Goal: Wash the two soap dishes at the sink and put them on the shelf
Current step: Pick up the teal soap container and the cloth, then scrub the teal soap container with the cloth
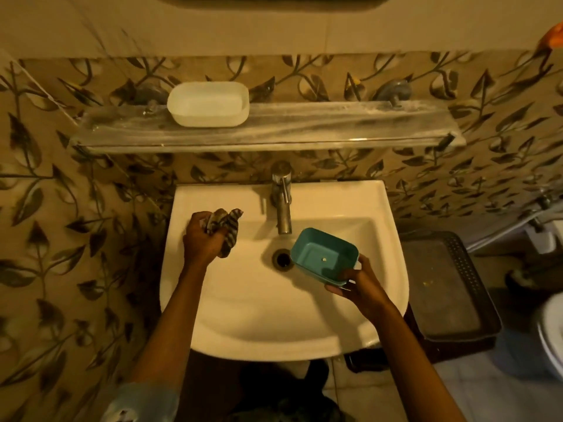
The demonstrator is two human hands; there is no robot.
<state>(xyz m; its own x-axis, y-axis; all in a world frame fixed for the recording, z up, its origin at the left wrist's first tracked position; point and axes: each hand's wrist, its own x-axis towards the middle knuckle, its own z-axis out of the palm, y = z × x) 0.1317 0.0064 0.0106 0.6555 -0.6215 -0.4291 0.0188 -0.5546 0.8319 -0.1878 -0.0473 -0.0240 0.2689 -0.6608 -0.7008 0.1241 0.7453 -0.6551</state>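
The tap [281,197] at the back of the sink [231,300] served as the landmark. Up behind it and to its left, the white soap dish [208,104] sat on the glass shelf [335,126], so that half of the job looked finished, though whether it had been washed could not be told from its look alone. In front of the tap and a little to its right, the teal soap dish [323,255] hung tilted over the basin, close to the drain [282,258]. The right hand [362,287] pinched its near rim, thumb on top and fingers underneath. A small pale fleck lay on the dish's floor, which suggested it still needed cleaning. To the left of the tap, the left hand [203,237] was closed round a bunched striped cloth [227,228], held above the sink's rim. No water could be seen running from the spout.

By that showing, one dish was in place and the other was mid-wash; it still had to be wiped, likely rinsed, and carried up to the shelf.

No brand, label or writing could be read on the dishes, the tap or the sink.
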